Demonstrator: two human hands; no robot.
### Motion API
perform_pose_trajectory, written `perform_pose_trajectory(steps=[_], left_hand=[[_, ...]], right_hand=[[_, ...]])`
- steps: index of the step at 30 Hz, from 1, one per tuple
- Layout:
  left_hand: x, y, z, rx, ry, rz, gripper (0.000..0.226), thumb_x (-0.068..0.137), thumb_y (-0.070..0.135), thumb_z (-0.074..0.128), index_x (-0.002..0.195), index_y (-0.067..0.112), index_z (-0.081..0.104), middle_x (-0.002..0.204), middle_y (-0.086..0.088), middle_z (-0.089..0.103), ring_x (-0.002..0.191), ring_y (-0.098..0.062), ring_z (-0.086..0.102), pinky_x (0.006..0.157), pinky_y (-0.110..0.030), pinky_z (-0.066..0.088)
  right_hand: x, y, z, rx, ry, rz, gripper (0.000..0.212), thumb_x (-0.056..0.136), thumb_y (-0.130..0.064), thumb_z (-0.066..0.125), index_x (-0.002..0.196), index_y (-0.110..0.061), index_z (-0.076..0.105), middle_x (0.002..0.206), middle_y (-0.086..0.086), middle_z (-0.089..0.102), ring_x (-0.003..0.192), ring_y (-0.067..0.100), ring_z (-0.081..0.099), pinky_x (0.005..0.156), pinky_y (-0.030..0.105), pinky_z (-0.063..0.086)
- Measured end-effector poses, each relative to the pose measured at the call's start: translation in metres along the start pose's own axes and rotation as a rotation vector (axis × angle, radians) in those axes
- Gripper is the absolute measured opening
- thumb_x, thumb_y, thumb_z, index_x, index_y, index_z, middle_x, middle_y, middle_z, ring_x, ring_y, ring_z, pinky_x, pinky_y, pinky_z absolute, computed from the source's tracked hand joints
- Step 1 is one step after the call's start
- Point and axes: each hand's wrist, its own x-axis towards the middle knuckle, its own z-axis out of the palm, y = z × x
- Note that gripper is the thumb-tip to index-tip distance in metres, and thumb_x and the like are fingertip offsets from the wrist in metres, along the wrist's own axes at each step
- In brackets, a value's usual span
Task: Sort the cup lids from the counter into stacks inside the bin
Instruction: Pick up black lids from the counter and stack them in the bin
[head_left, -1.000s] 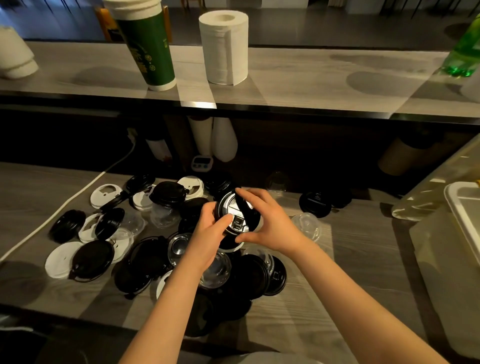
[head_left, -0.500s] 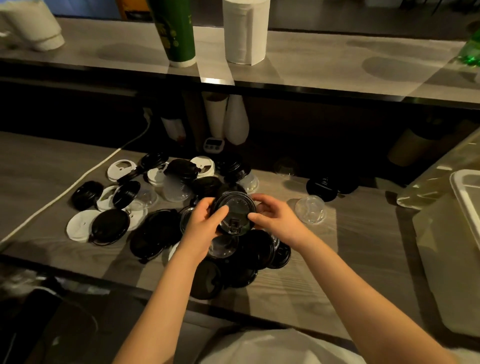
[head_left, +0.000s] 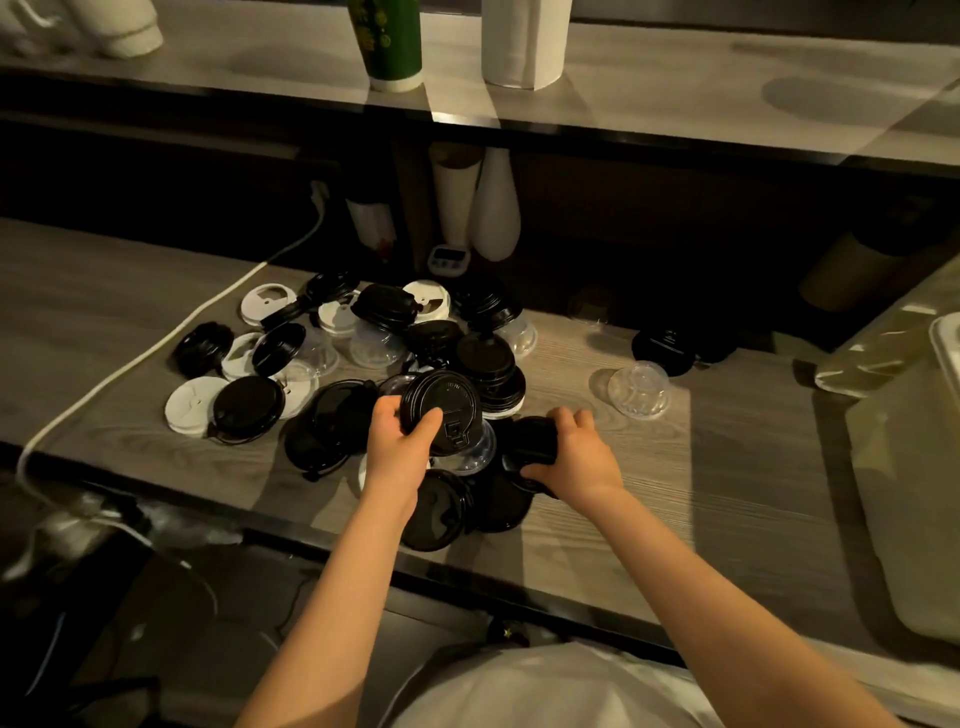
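In the centre of the frame the left hand (head_left: 397, 441) holds a black lid (head_left: 441, 405) tilted over the pile, thumb and fingers curled round its rim. Just to its right, the right hand (head_left: 579, 460) grips a second black lid (head_left: 535, 441) low in the heap of lids (head_left: 249, 405) on the surface (head_left: 727, 493). The bin (head_left: 914, 493) stands at the right edge.

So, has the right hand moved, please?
Yes: the right hand left the round black plastic lid, moving toward the wooden counter's near edge, onto another black lid.
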Motion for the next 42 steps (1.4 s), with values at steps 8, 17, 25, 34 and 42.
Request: perform_pose_trajectory(steps=[8, 17, 25, 34, 42], left_hand=[[-0.004, 0.006, 0.006, -0.045, -0.026, -0.018, 0.023, 0.090, 0.009, 0.057, 0.108, 0.022, 0.050, 0.110, -0.004, 0.061, 0.104, -0.021, 0.060, 0.092, -0.041, 0.050], [-0.016, 0.022, 0.036, -0.202, -0.176, -0.041, 0.018, 0.095, 0.014, 0.050, 0.110, 0.023, 0.054, 0.109, 0.000, 0.064, 0.099, -0.014, 0.062, 0.079, -0.034, 0.051], [-0.019, 0.027, 0.041, -0.191, -0.298, -0.015, 0.026, 0.096, 0.015, 0.048, 0.121, 0.018, 0.049, 0.110, -0.002, 0.065, 0.100, -0.014, 0.064, 0.078, -0.031, 0.052], [-0.010, 0.023, 0.039, -0.112, -0.275, -0.015, 0.024, 0.095, 0.012, 0.049, 0.118, 0.021, 0.051, 0.115, -0.002, 0.061, 0.106, -0.017, 0.061, 0.091, -0.041, 0.050], [0.010, 0.023, 0.021, -0.079, -0.063, -0.024, 0.027, 0.091, 0.004, 0.054, 0.113, 0.019, 0.049, 0.110, -0.002, 0.062, 0.101, -0.017, 0.062, 0.088, -0.038, 0.051]], right_hand=[[0.004, 0.001, -0.019, 0.576, 0.165, 0.060, 0.042, 0.086, -0.007, 0.065, 0.122, -0.015, 0.046, 0.115, 0.005, 0.059, 0.109, 0.027, 0.057, 0.081, 0.032, 0.046], [-0.009, -0.020, -0.053, 1.272, -0.069, -0.143, 0.041, 0.083, 0.001, 0.065, 0.116, -0.024, 0.058, 0.095, 0.002, 0.071, 0.080, 0.012, 0.070, 0.059, 0.021, 0.054], [-0.001, -0.019, -0.047, 0.727, 0.191, -0.205, 0.045, 0.078, -0.031, 0.075, 0.120, -0.027, 0.061, 0.093, -0.008, 0.051, 0.076, 0.009, 0.054, 0.072, 0.024, 0.051], [0.008, -0.012, -0.055, 0.986, -0.082, -0.228, 0.025, 0.092, -0.019, 0.059, 0.115, -0.028, 0.059, 0.095, -0.001, 0.068, 0.083, 0.008, 0.067, 0.071, 0.023, 0.055], [0.046, 0.017, -0.027, 0.104, -0.039, -0.133, 0.072, 0.085, -0.043, 0.064, 0.144, -0.021, 0.031, 0.145, 0.009, 0.035, 0.132, 0.030, 0.035, 0.105, 0.041, 0.036]])
